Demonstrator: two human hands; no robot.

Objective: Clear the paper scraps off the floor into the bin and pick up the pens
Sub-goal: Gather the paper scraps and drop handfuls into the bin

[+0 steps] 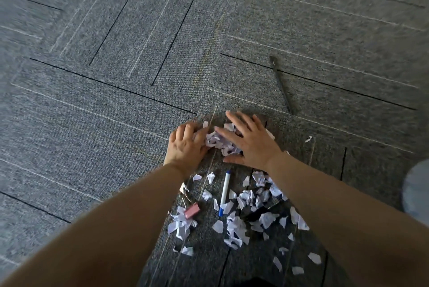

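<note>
White paper scraps lie scattered on the grey carpet, and a small heap of them [219, 141] sits between my two hands. My left hand [186, 145] is curled against the heap's left side, its fingers closed around some scraps. My right hand [249, 141] lies flat with spread fingers on the heap's right side. More loose scraps [241, 221] cover the carpet between my forearms. A white pen with blue ends [224, 191] lies among them. A dark pen [281, 84] rests on the carpet beyond my right hand. Another dark pen [257, 213] is partly buried under scraps.
A pink eraser [192, 210] lies beside scraps near my left forearm. A pale rounded object [416, 187] shows at the right edge. No bin is in view. Grey carpet tiles [116, 54] stretch away ahead and to the left.
</note>
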